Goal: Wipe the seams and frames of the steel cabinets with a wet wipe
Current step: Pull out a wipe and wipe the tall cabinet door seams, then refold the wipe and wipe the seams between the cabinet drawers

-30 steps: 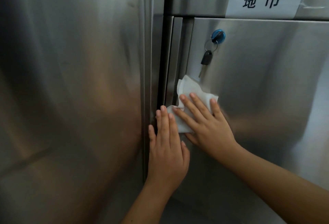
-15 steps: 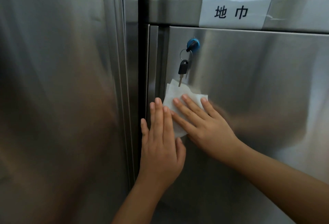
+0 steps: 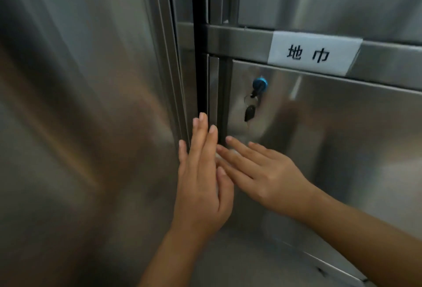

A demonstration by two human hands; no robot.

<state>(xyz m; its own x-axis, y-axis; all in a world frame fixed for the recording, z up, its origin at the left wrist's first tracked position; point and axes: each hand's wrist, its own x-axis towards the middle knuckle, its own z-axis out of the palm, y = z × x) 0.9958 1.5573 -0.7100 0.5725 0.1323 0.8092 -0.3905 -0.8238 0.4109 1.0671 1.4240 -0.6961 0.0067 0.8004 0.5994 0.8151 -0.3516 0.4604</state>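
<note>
The steel cabinet door fills the right side, with a dark vertical seam along its left frame. My left hand lies flat on the frame strip beside the seam, its straight fingers pointing up. Flat on the door, my right hand has its straight fingers reaching left to touch my left hand. The white wet wipe is almost wholly hidden under my hands; only a pale blur shows between the fingers.
A blue lock with a dark key hanging on a ring sits just above my right fingertips. A white paper label is stuck on the horizontal rail. A large steel panel covers the left.
My left hand has slid up along the frame to the key's level. My right hand has moved left toward the seam. The wipe that stuck out above my fingers is now covered.
</note>
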